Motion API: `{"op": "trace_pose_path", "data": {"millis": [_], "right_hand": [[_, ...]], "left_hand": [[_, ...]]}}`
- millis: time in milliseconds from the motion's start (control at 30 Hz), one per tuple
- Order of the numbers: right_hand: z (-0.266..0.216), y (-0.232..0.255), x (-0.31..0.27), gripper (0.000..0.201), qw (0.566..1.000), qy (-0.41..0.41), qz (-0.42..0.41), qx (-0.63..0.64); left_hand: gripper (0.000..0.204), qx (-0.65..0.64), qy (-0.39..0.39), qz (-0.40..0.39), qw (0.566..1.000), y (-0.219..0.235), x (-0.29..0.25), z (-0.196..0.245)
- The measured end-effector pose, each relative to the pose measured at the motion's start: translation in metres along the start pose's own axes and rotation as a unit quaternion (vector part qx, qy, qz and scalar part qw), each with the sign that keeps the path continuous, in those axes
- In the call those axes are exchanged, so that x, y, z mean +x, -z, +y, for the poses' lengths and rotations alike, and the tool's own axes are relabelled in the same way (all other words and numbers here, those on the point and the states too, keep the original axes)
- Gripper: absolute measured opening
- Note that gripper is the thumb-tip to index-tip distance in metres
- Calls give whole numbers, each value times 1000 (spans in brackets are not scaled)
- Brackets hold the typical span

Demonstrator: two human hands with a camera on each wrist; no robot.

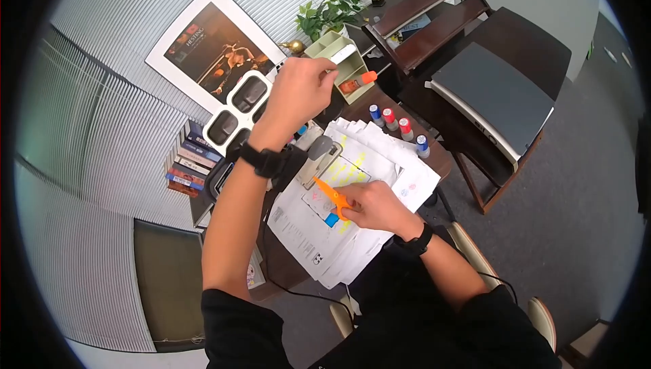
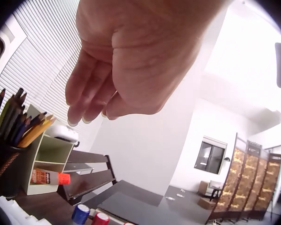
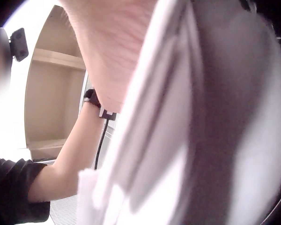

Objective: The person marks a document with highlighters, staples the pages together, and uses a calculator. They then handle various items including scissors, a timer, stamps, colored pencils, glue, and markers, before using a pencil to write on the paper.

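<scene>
My right hand (image 1: 380, 206) grips a pair of orange scissors (image 1: 328, 193) by the handle, low over the stacked printed papers (image 1: 291, 233). The tip points up and left, and a small blue patch (image 1: 331, 220) shows beside the handle. In the right wrist view, blurred white paper (image 3: 154, 154) covers much of the hand. My left hand (image 1: 302, 91) is raised above the desk's far side, its fingers hanging loosely bent with nothing visible in them. Below it in the left wrist view stand several pencils (image 2: 18, 119) in a dark mesh cup (image 2: 7, 168).
A pale green organizer (image 1: 349, 67) holds an orange-capped glue bottle (image 1: 357, 82). Several blue- and red-capped bottles (image 1: 389, 119) line the desk's right edge. A grey rounded object (image 1: 322, 147) lies on the papers. Books (image 1: 190, 159), a white-framed lens panel (image 1: 247, 94) and a chair (image 1: 495, 98) surround the desk.
</scene>
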State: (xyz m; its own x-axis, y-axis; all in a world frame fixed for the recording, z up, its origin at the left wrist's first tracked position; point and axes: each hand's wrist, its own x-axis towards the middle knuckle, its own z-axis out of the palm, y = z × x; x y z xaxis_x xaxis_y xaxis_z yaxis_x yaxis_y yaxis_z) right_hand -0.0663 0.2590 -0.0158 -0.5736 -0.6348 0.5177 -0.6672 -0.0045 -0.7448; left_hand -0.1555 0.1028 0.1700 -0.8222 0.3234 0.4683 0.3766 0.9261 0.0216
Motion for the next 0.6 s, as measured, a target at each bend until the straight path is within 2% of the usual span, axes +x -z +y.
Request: {"op": "trace_pose_path", "data": {"millis": [67, 100, 133, 200, 267, 433, 467, 567, 600], "right_hand": [[1, -4, 0, 38, 996, -33, 59, 50], [-1, -4, 2, 38, 997, -34, 57, 50], [-4, -3, 3, 40, 991, -66, 82, 80], [-5, -2, 4, 43, 984, -100, 104, 107], [-4, -2, 5, 42, 977, -131, 135, 102], [-1, -5, 10, 36, 976, -115, 171, 64], [-1, -6, 10, 36, 978, -117, 163, 60], [-3, -8, 11, 36, 979, -125, 156, 38], [-4, -8, 10, 36, 981, -127, 147, 30]], "left_hand": [[15, -37, 35, 25, 998, 25, -17, 14], [14, -63, 35, 66, 995, 27, -31, 14], [14, -64, 37, 66, 995, 30, -47, 16], [12, -99, 105, 96, 985, 32, -80, 23], [11, -121, 141, 86, 979, 21, -116, 22], [13, -205, 211, 15, 956, -15, -180, 8], [13, -211, 218, 18, 953, -18, -187, 6], [13, -241, 192, -41, 950, -28, -200, -4], [13, -249, 197, -34, 948, -32, -206, -6]]}}
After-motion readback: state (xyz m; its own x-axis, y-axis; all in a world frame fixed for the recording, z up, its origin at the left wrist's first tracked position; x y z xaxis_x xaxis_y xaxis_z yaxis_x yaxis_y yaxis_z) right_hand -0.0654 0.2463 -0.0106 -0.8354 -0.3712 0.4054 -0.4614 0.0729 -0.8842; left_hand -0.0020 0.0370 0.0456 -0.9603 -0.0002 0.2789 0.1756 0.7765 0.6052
